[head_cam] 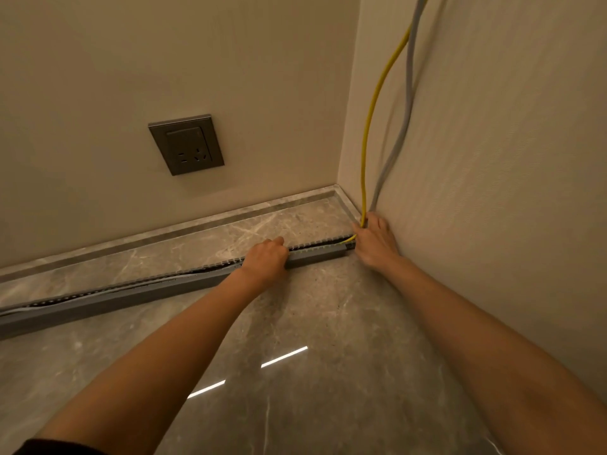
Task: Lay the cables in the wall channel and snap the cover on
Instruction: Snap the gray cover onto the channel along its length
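A long grey slotted cable channel (131, 295) lies on the marble floor, running from the left edge toward the right corner. Its top is uncovered and cable shows inside along its length. A yellow cable (369, 126) and a grey cable (405, 119) hang down the right wall to the channel's right end. My left hand (266, 259) rests on top of the channel, fingers curled over it. At the channel's right end my right hand (374, 241) holds the two cables where they bend into the channel. No cover is in view.
A grey wall socket (186, 144) sits on the back wall above the floor. A marble skirting ledge (197, 221) runs along that wall behind the channel. The right wall (509, 192) stands close beside my right arm. Glossy marble floor (295, 372) lies in front.
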Demonstrator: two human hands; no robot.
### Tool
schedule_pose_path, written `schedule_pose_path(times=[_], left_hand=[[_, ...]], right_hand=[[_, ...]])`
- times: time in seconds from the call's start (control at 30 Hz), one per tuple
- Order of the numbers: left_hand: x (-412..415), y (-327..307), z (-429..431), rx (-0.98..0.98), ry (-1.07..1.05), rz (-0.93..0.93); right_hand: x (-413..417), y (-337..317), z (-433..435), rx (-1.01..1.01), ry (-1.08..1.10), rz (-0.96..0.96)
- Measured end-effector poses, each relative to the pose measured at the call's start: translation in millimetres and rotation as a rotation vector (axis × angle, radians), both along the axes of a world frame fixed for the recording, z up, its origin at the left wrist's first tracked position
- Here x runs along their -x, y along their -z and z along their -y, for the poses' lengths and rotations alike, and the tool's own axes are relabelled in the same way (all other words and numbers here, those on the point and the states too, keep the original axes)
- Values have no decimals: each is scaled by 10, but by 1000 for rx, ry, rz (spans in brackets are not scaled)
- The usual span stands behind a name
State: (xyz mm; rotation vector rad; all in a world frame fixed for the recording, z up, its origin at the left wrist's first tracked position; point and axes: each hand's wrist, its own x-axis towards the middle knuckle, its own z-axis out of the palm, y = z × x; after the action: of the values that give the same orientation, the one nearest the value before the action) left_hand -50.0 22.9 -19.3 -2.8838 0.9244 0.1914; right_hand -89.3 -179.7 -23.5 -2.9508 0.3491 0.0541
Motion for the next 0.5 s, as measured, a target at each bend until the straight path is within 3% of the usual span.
schedule_pose_path(times=[0.2, 0.4, 0.5], left_hand=[[27, 16, -86, 0, -13, 2], [41, 0, -210, 17, -69, -16], [43, -30, -231, 2, -101, -41]], right_hand=[[16, 38, 6, 42, -28, -81], [48, 74, -23, -103, -30, -279], [75, 48, -54, -39, -87, -291]])
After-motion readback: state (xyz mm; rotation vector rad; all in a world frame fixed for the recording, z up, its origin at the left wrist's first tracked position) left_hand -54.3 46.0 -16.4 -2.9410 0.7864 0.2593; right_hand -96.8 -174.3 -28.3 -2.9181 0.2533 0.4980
